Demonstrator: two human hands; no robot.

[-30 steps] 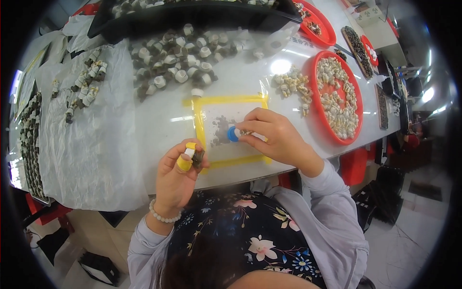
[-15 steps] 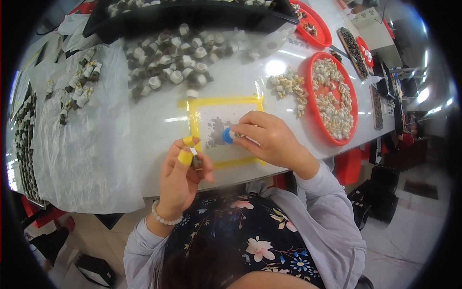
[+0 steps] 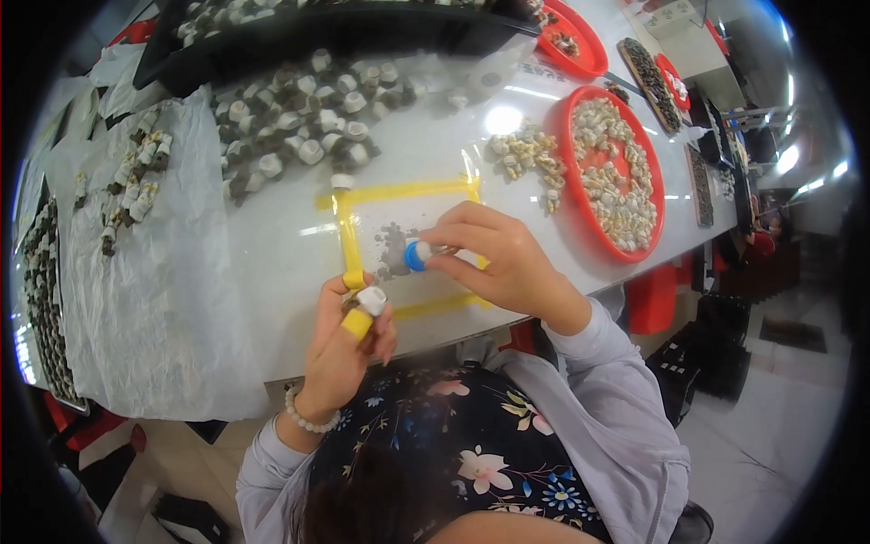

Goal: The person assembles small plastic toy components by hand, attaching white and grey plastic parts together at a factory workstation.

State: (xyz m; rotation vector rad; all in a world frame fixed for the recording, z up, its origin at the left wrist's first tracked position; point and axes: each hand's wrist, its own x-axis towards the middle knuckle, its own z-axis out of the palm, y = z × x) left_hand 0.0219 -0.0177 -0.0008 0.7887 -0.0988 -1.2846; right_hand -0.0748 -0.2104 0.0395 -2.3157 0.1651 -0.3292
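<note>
My left hand (image 3: 340,349), with yellow tape on two fingertips, holds a small white-capped piece (image 3: 370,298) at the near table edge. My right hand (image 3: 494,258) grips a small tool with a blue round tip (image 3: 417,255), held just right of the piece. Both hands hover over a square marked out in yellow tape (image 3: 349,238) on the white table, where a patch of dark crumbs (image 3: 394,249) lies.
A heap of small dark-and-white pieces (image 3: 299,127) lies behind the square. A red tray (image 3: 634,238) of pale pieces stands at the right, with a loose pile (image 3: 526,154) beside it. Clear plastic sheet (image 3: 172,281) covers the table's left part. More trays stand at the back.
My left hand has risen a little and turned the white-capped piece toward the blue tip. My right hand has stayed over the yellow square.
</note>
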